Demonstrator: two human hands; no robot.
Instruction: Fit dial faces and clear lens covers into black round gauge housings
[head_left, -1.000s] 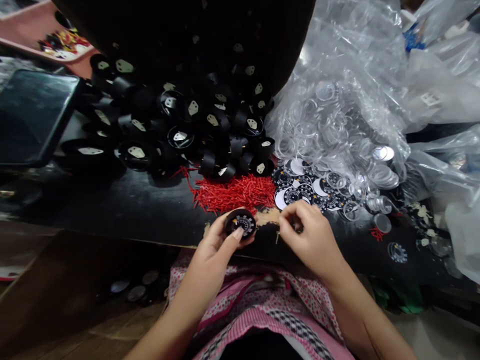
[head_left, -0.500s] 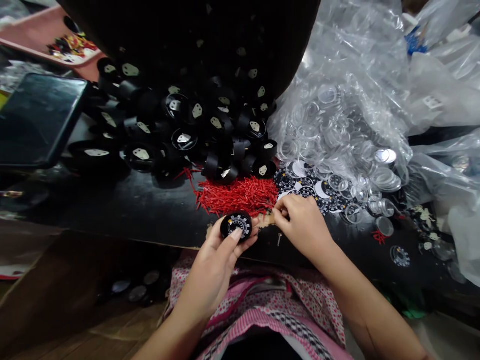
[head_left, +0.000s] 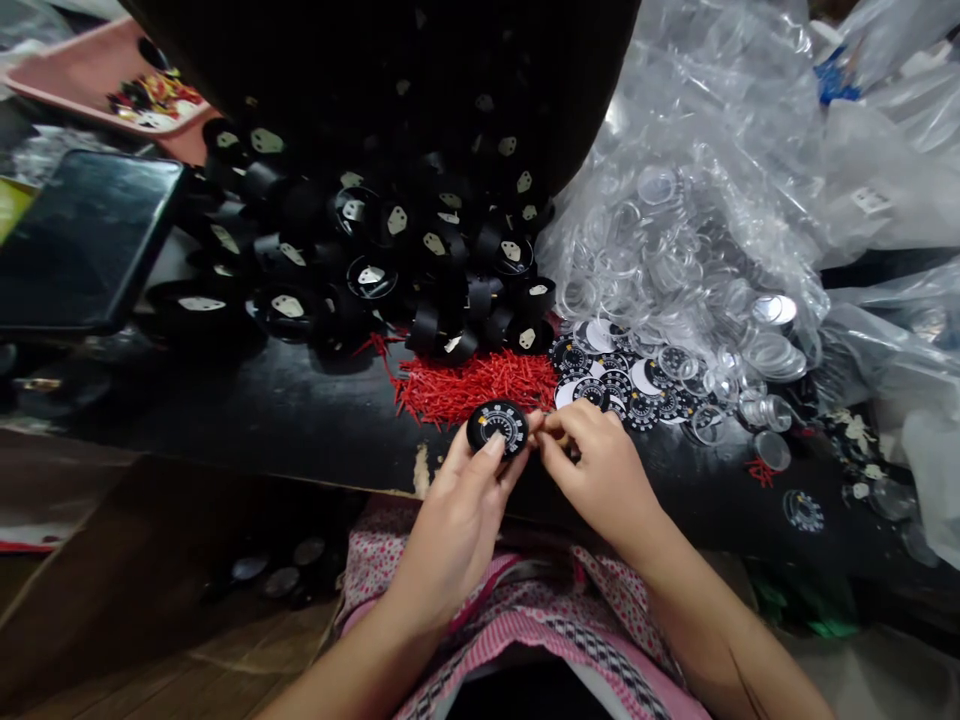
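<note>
My left hand (head_left: 457,510) grips a small round black case with a printed dial face (head_left: 498,427), thumb laid across its front, above the black table's (head_left: 247,415) near edge. My right hand (head_left: 592,465) sits right beside it, fingers pinched together at the dial's right rim; what they pinch is too small to name. Just behind both hands lies a heap of thin red needles (head_left: 472,384). To the right of that heap lie several loose printed dial discs (head_left: 615,385).
A big pile of black round cases with metal tabs (head_left: 375,250) spills from a dark sack at the back. Clear plastic bags hold round transparent lenses (head_left: 675,250) on the right. A dark tablet (head_left: 82,240) lies at the left, a pink tray (head_left: 90,90) behind it.
My left hand has lifted the dial case up and to the right, toward my right hand. My right hand drew back from the red needles and met the case, fingers pinched.
</note>
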